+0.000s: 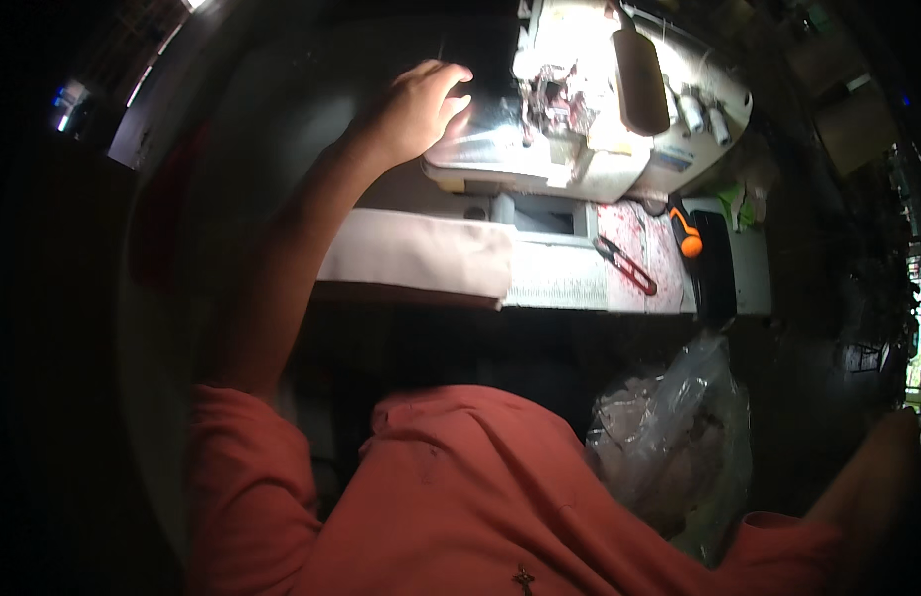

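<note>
My left hand (418, 111) is raised over the left side of a brightly lit white sewing machine (605, 164). Its thumb and fingers are apart, and I see nothing between them. The hand hovers close to the machine's smooth plate (485, 149); whether it touches the plate I cannot tell. Below the hand, a folded pale beige cloth (416, 253) lies along the table's front edge. At the right rim my right arm (868, 477) shows in part, blurred, and its hand is out of the picture.
Red-handled thread snips (627, 266) lie right of the cloth on a patterned surface. Beside them are a tool with an orange part (687, 238) and a dark flat rectangular object (715, 268). A clear plastic bag (679, 437) with pale contents hangs below the table's front edge.
</note>
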The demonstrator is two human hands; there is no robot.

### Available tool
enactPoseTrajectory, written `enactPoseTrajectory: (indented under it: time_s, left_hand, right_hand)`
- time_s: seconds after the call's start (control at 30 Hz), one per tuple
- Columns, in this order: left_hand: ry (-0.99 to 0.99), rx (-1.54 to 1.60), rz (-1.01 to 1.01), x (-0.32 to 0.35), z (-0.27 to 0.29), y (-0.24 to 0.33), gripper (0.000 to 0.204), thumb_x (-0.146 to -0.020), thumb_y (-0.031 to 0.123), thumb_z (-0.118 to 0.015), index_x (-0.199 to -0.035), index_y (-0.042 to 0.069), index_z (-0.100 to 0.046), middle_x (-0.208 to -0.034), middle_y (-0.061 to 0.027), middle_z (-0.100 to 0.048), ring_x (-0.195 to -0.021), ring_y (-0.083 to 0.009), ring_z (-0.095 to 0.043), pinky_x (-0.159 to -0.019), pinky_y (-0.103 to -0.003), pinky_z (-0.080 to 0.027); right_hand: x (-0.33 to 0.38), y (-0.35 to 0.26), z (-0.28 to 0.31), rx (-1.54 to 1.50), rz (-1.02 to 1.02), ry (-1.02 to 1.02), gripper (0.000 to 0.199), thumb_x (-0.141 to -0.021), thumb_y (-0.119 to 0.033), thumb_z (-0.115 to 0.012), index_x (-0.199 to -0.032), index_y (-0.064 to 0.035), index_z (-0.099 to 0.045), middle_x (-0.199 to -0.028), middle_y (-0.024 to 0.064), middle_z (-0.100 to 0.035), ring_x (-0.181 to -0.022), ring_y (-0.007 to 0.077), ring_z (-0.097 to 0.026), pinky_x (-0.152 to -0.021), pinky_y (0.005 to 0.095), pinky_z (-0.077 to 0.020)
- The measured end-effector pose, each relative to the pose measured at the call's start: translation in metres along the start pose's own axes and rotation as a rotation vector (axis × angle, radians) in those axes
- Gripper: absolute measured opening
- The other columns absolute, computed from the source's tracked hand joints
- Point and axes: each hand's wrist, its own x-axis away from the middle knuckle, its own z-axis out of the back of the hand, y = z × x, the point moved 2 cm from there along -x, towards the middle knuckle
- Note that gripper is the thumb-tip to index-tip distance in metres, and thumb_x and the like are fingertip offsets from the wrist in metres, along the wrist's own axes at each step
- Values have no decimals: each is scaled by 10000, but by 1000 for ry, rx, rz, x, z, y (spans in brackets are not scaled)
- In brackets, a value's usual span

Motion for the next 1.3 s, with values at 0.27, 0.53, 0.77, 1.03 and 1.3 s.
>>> enactPoseTrajectory:
  time_s: [0.27, 0.53, 0.77, 1.03, 1.3]
  left_hand:
    - [124, -217, -214, 4, -28, -3, 211, -785, 149, -513, -955, 28, -539, -1027, -103, -515, -1027, -269, -460, -850, -356, -391]
    - [45, -354, -263, 3, -32, -24, 282, -757, 158, -523, -1025, 79, -484, -1072, -141, -488, -1019, -304, -451, -865, -377, -365]
    - [109, -118, -120, 41, 8, 73, 165, -715, 110, -567, -848, 33, -506, -767, -105, -495, -747, -265, -482, -674, -361, -396]
    - [29, -206, -18, 114, -24, 111, 144, -727, 161, -576, -767, 58, -483, -759, -73, -477, -741, -234, -454, -656, -328, -362]
    - [66, 255, 129, 111, -20, 87, 105, -774, 129, -489, -741, 34, -518, -754, -114, -545, -730, -270, -498, -677, -345, -373]
  right_hand:
    - [6, 4, -5, -26, -3, 18, 140, -808, -171, -455, -793, -82, -562, -745, 76, -553, -651, 199, -537, -585, 282, -449]
    - [6, 3, -7, -40, 13, 19, 137, -810, -173, -456, -830, -69, -543, -783, 86, -546, -682, 201, -535, -604, 286, -448]
    - [4, 3, -8, -45, 29, 13, 146, -812, -174, -457, -863, -57, -527, -817, 95, -539, -710, 204, -534, -621, 289, -448]
    - [7, 1, -7, -50, 23, 2, 165, -814, -175, -457, -900, -43, -507, -855, 105, -532, -741, 206, -532, -640, 293, -448]
    - [5, 0, -8, -52, 43, -13, 193, -816, -176, -458, -937, -29, -488, -893, 115, -525, -772, 209, -530, -660, 297, -448]
